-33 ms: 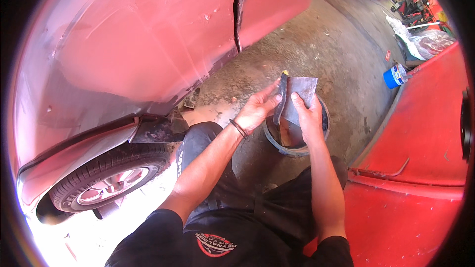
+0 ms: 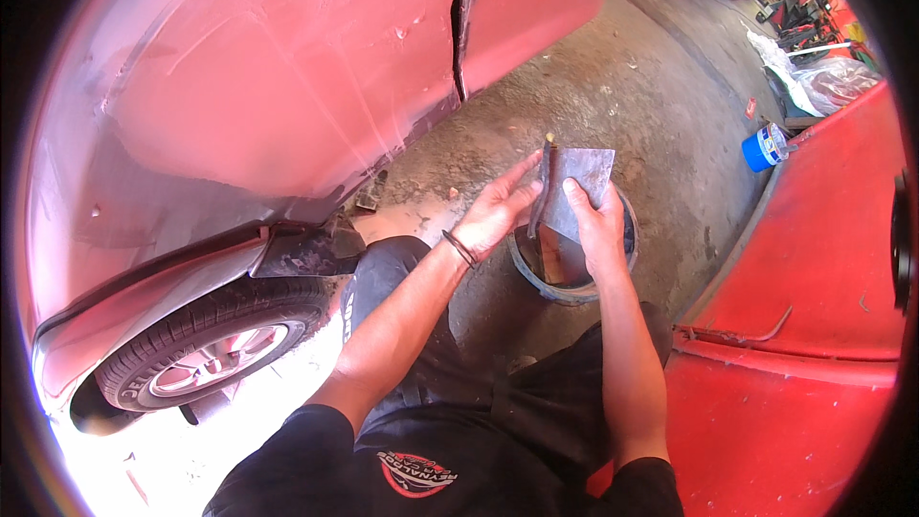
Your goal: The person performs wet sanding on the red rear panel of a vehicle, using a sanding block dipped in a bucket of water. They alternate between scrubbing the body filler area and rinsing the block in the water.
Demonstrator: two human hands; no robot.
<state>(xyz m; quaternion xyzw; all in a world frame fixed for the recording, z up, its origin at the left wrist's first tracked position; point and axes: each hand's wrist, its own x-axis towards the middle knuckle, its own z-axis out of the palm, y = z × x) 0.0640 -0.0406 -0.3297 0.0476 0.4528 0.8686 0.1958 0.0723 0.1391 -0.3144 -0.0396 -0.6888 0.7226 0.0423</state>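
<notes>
My right hand (image 2: 598, 230) grips a grey sheet of sandpaper (image 2: 582, 172), its thumb lying flat over the face. Along the sheet's left edge runs a dark, narrow, upright strip (image 2: 547, 191) with a yellowish top end; whether it is a fold or a separate piece I cannot tell. At that strip my left hand (image 2: 493, 211) has its fingers stretched out and the thumb apart, the tips at its edge. Below both hands stands a round bucket (image 2: 560, 297) with dark contents and a brown piece inside, partly hidden by the sheet and my right hand.
A car body panel (image 2: 278, 86) in patchy pink and grey fills the upper left, above a wheel (image 2: 215, 349). Red car panels (image 2: 785, 268) lie at the right. A blue can (image 2: 764, 147) rests on the concrete floor (image 2: 661, 96), with plastic sheeting (image 2: 833, 84) beyond.
My left thumb has lifted slightly off the dark strip, and the strip has turned a little. The right hand keeps its hold on the sheet in nearly the same spot.
</notes>
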